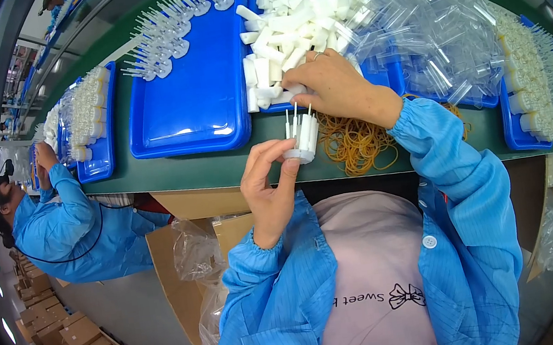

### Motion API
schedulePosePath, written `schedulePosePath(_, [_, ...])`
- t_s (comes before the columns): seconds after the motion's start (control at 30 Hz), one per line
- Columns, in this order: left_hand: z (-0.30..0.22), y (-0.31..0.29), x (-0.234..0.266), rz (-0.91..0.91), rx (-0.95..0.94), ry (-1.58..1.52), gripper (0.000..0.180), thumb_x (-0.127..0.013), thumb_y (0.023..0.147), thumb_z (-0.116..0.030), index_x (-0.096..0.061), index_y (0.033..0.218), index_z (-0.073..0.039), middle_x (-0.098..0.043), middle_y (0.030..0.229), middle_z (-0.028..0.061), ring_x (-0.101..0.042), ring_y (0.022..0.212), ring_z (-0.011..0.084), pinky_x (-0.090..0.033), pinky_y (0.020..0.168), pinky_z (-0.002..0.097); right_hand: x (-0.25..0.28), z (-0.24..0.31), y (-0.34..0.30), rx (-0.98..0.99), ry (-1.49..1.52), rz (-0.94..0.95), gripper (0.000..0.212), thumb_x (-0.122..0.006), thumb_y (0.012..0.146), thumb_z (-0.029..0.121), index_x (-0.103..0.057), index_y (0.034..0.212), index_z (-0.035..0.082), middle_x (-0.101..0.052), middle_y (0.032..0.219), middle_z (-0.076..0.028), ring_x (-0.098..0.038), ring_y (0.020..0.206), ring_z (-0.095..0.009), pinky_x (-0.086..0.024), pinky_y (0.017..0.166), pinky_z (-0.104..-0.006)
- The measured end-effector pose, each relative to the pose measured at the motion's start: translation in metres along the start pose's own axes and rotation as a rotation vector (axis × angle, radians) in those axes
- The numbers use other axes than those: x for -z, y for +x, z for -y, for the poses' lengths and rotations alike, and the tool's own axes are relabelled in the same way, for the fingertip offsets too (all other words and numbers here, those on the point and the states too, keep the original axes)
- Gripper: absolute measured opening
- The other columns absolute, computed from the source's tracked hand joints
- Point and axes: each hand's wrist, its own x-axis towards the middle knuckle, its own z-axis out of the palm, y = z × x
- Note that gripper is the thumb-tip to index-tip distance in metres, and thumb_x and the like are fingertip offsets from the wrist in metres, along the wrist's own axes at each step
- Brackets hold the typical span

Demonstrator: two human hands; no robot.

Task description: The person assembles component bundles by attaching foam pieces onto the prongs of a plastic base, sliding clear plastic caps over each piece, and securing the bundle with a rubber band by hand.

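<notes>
Over there, the left hand (269, 189) pinches a pronged holder (300, 155); the right hand (340, 86) is at the heaped white pieces (302, 19).

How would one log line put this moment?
left hand: holds pronged white base | right hand: at white pieces | nearby: blue tray, yellowish bands

Head view, left fisheye | we look down from above our fingers (266, 154) | near them | table (206, 169) beyond them, shirt (371, 251) on their near side | edges bending rimward
</notes>
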Motion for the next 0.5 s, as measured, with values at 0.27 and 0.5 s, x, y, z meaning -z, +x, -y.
schedulePosePath(0.27, [0.003, -0.004, 0.004, -0.047, -0.1, -0.01, 0.019, -0.069, 0.078, 0.001, -0.069, 0.097, -0.003, -0.062, 0.091, 0.0073, -0.058, 0.083, 0.0158, -0.046, 0.073, 0.0253, 0.025, -0.001, -0.008, -0.25, 0.52, -0.134, 0.02, -0.057, 0.087, 0.011, -0.065, 0.105, 0.011, -0.054, 0.066, 0.0, -0.046, 0.061, -0.006, -0.036, 0.054, -0.0225])
schedulePosePath(0.5, [-0.017, -0.005, 0.003, -0.004, -0.141, 0.079, 0.02, -0.071, 0.075, 0.004, -0.071, 0.093, -0.004, -0.064, 0.087, 0.0074, -0.059, 0.078, 0.0173, -0.047, 0.067, 0.0261, 0.067, 0.012, -0.028, -0.332, 0.927, -0.004, 0.025, -0.054, 0.094, 0.022, -0.062, 0.106, 0.003, -0.054, 0.074, 0.004, -0.045, 0.065, -0.003, -0.038, 0.058, -0.0185])
